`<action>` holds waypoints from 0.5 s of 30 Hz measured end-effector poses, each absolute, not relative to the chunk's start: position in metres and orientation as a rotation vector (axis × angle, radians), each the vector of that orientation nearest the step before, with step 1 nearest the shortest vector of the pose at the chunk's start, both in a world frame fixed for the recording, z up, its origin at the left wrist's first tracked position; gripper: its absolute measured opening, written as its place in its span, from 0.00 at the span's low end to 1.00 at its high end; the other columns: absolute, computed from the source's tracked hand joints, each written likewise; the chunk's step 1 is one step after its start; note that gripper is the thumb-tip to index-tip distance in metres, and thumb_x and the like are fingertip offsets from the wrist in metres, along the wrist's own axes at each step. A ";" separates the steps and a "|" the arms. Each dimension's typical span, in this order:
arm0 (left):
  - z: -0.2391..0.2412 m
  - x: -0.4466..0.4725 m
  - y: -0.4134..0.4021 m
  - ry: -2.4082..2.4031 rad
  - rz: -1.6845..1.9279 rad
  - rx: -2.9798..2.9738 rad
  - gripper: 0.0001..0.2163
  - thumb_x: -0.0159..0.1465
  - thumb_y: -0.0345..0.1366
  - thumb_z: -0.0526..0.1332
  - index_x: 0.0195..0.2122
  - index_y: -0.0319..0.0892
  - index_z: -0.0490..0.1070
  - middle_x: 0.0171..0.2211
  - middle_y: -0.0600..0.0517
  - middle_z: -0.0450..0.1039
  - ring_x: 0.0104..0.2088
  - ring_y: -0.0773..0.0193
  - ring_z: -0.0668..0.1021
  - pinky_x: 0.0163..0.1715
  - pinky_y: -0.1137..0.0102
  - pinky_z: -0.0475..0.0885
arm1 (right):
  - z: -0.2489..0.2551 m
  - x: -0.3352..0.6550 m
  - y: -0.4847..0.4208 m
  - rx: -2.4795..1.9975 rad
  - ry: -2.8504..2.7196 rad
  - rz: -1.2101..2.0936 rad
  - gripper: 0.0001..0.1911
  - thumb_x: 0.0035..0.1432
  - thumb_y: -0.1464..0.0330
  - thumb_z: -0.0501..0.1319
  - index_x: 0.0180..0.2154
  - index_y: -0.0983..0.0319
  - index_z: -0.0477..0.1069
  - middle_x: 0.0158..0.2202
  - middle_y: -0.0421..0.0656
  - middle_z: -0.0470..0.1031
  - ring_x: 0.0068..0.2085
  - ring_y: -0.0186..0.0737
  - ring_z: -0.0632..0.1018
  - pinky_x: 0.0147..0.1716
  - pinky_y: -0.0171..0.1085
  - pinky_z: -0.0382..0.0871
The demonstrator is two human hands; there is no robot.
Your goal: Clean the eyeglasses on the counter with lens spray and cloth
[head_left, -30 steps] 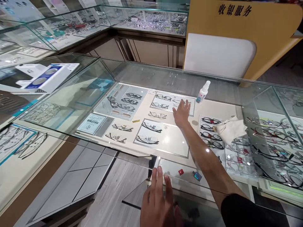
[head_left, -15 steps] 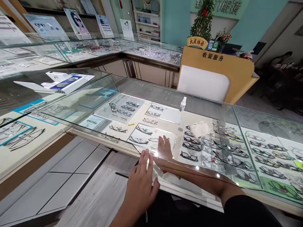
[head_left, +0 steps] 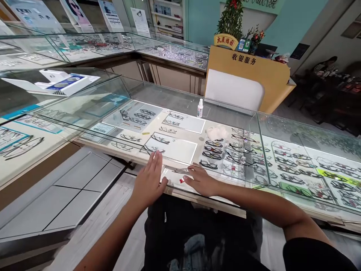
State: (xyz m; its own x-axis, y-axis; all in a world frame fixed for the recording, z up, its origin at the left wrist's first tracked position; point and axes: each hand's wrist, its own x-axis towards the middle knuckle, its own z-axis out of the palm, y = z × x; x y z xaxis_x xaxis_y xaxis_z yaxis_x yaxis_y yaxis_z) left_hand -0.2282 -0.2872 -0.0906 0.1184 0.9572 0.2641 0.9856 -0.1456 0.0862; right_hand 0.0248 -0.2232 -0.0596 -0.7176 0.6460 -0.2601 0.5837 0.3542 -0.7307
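My left hand (head_left: 150,178) lies at the front edge of the glass display case (head_left: 166,90), its fingers stretched out and nothing in them. Lower inside the case, my right hand (head_left: 204,181) has its fingers and thumb around one end of a thin-framed pair of eyeglasses (head_left: 181,171). Just behind it is a white tray (head_left: 180,149) with two pairs of dark eyeglasses (head_left: 160,139) on its left side. A small red piece (head_left: 181,181) is by my right thumb. My fingertips on the eyeglasses are partly hidden.
Several dark frames (head_left: 212,155) stand in rows to the right. A white spray bottle (head_left: 200,108) and a pale cloth (head_left: 217,131) are farther back. An opened white box (head_left: 64,84) sits on the glass at left. A yellow counter (head_left: 245,82) stands behind.
My right hand has drawn back from the tray toward the front edge, with the thin-framed eyeglasses off the tray. My left hand stays at the edge, and the view has shifted.
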 end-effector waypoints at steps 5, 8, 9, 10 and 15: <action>-0.098 -0.229 -0.282 -1.984 -0.524 -2.236 0.34 0.77 0.42 0.45 0.80 0.27 0.45 0.79 0.32 0.53 0.80 0.39 0.55 0.65 0.50 0.69 | -0.003 0.061 -0.258 -0.959 -2.510 1.414 0.34 0.78 0.44 0.47 0.65 0.61 0.73 0.69 0.54 0.70 0.74 0.54 0.63 0.76 0.53 0.56; -0.102 -0.229 -0.276 -1.994 -0.639 -2.211 0.35 0.78 0.47 0.44 0.81 0.31 0.47 0.78 0.33 0.56 0.80 0.38 0.55 0.68 0.47 0.65 | 0.040 0.087 -0.270 -0.899 -2.480 1.449 0.39 0.77 0.42 0.44 0.69 0.61 0.70 0.73 0.54 0.66 0.77 0.54 0.58 0.78 0.54 0.50; -0.103 -0.228 -0.275 -1.980 -0.670 -2.215 0.35 0.78 0.48 0.45 0.81 0.33 0.48 0.78 0.33 0.57 0.80 0.38 0.54 0.70 0.45 0.63 | 0.053 0.098 -0.268 -0.926 -2.451 1.452 0.40 0.76 0.40 0.45 0.71 0.59 0.68 0.75 0.52 0.63 0.79 0.54 0.56 0.79 0.54 0.49; -0.104 -0.229 -0.273 -1.958 -0.695 -2.224 0.35 0.78 0.50 0.45 0.81 0.34 0.49 0.78 0.34 0.56 0.80 0.38 0.53 0.72 0.44 0.60 | 0.065 0.110 -0.262 -0.993 -2.396 1.427 0.41 0.75 0.39 0.46 0.72 0.58 0.67 0.78 0.51 0.60 0.80 0.55 0.53 0.79 0.56 0.47; -0.105 -0.235 -0.261 -1.760 -0.680 -2.319 0.41 0.76 0.60 0.47 0.81 0.37 0.50 0.80 0.35 0.52 0.81 0.36 0.50 0.76 0.41 0.51 | 0.096 0.173 -0.181 -1.311 -2.219 0.897 0.45 0.71 0.34 0.42 0.65 0.55 0.77 0.73 0.49 0.69 0.78 0.62 0.59 0.78 0.61 0.43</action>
